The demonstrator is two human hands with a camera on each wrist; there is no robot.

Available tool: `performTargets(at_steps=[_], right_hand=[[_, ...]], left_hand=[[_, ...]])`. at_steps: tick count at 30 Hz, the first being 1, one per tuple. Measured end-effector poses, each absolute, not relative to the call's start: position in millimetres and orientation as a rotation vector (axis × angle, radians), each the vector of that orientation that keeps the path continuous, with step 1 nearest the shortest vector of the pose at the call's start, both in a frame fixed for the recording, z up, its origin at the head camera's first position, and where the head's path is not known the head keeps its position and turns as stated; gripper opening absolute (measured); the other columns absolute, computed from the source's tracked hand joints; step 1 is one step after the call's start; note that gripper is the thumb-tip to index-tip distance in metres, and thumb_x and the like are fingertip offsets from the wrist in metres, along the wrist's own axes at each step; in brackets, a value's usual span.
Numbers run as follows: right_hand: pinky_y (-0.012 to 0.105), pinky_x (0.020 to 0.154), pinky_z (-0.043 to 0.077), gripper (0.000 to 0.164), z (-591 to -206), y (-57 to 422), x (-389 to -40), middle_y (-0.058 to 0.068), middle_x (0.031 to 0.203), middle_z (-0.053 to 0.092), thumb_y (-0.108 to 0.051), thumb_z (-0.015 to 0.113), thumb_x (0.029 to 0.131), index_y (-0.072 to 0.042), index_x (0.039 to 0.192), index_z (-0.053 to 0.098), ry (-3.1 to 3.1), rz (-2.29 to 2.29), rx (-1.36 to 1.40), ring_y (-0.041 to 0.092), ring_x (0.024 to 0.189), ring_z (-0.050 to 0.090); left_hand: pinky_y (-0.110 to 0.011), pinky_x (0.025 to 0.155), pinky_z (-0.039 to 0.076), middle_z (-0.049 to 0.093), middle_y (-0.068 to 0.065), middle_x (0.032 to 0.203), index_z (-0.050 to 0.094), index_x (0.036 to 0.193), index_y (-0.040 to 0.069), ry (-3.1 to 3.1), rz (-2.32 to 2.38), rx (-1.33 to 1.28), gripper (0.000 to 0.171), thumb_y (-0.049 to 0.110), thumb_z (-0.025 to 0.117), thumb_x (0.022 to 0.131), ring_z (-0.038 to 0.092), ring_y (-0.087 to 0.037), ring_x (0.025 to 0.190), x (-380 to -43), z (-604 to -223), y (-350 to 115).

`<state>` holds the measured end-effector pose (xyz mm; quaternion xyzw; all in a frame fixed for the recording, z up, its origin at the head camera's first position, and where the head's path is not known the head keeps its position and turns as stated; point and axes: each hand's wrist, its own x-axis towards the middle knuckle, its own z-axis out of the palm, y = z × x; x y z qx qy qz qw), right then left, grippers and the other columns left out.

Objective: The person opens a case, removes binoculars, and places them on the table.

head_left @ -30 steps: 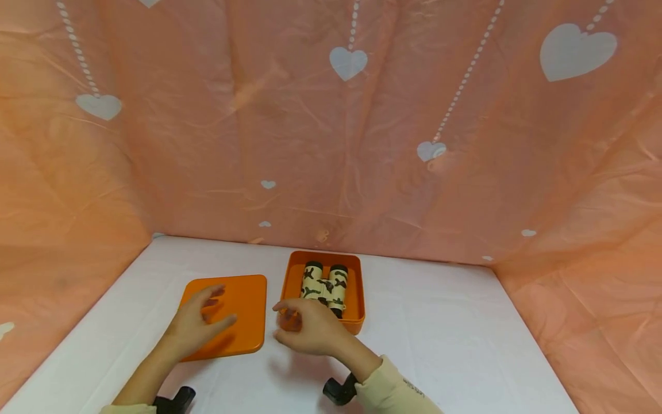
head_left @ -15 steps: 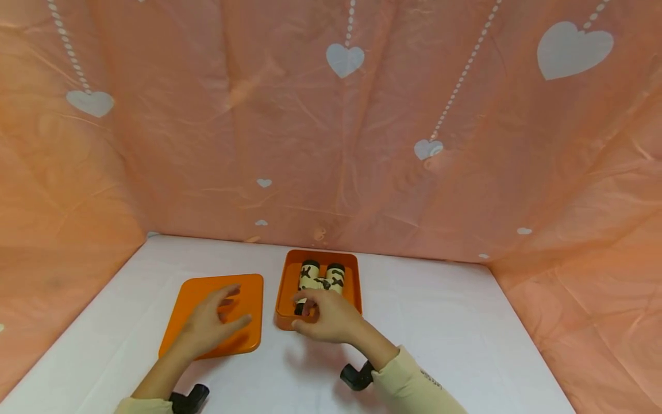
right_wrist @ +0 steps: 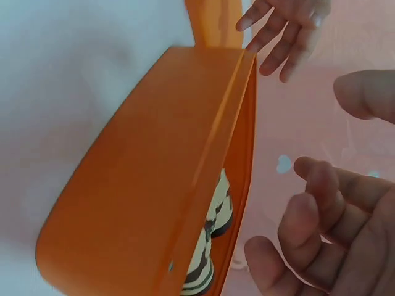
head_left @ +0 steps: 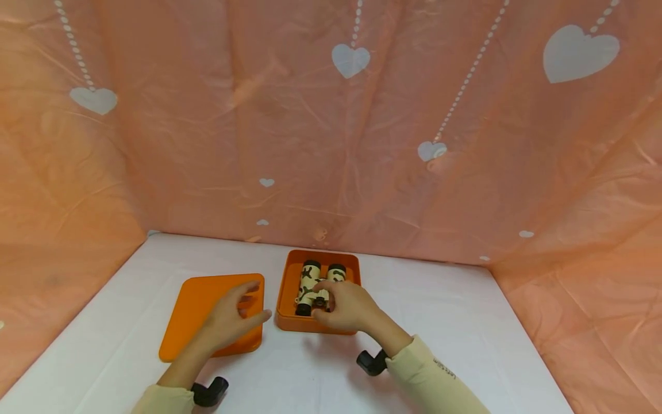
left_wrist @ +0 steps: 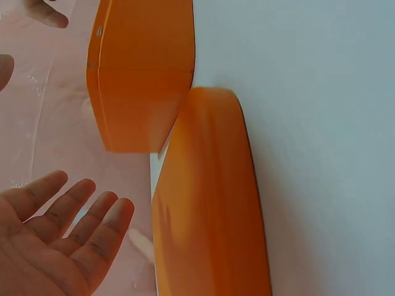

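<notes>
Camouflage-patterned binoculars (head_left: 308, 280) lie in an orange box (head_left: 292, 324) toward the back of the table. Above the box's near right part hovers my right hand (head_left: 349, 306), fingers loosely bent and nothing between them. It hides part of the binoculars in the head view; the right wrist view shows the fingers apart from the box wall (right_wrist: 142, 179). To the left lies a flat orange lid (head_left: 193, 299). My left hand (head_left: 230, 319) is held over the lid with fingers spread, and the left wrist view shows the palm (left_wrist: 55, 246) holding nothing.
The white tabletop (head_left: 439, 322) stretches right of the box and in front. A pink-orange cloth (head_left: 310, 132) printed with hearts rises behind the table and at both sides. Black wrist mounts (head_left: 372, 363) hang beneath both forearms.
My right hand has moved right and a little away from me, from the box's near left corner to above the binoculars. The left hand has shifted right over the lid.
</notes>
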<state>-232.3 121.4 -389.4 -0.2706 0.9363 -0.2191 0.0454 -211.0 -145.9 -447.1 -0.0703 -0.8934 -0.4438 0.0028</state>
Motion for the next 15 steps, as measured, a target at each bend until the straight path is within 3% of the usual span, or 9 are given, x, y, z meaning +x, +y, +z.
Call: performTargets(at_steps=[5, 11, 15], right_hand=[[0.023, 0.044, 0.04, 0.053, -392.6, 124.8, -242.4, -0.006, 0.057, 0.052, -0.039, 0.07, 0.081, -0.015, 0.127, 0.061, 2.874, -0.607, -0.777, 0.006, 0.05, 0.047], [0.029, 0.058, 0.051, 0.062, -397.5, 126.8, -254.4, -0.002, 0.071, 0.065, -0.042, 0.071, 0.08, -0.013, 0.133, 0.057, 2.891, -0.54, -0.753, 0.009, 0.058, 0.053], [0.038, 0.07, 0.057, 0.069, -399.3, 127.5, -258.9, 0.005, 0.091, 0.072, -0.045, 0.071, 0.08, -0.011, 0.137, 0.053, 2.908, -0.479, -0.737, 0.017, 0.074, 0.065]], left_hand=[[-0.045, 0.095, 0.053, 0.05, -0.012, 0.143, 0.043, 0.143, 0.011, -2.804, -1.378, -0.234, 0.076, 0.039, 0.076, 0.081, 0.057, -0.033, 0.12, -212.3, -448.3, -139.0], [-0.044, 0.095, 0.053, 0.05, -0.014, 0.142, 0.044, 0.142, 0.011, -2.783, -1.413, -0.261, 0.074, 0.037, 0.076, 0.081, 0.057, -0.033, 0.12, -214.3, -450.5, -134.6], [-0.043, 0.096, 0.053, 0.049, -0.015, 0.142, 0.044, 0.142, 0.011, -2.771, -1.477, -0.268, 0.076, 0.037, 0.077, 0.079, 0.056, -0.033, 0.12, -216.6, -452.6, -131.4]])
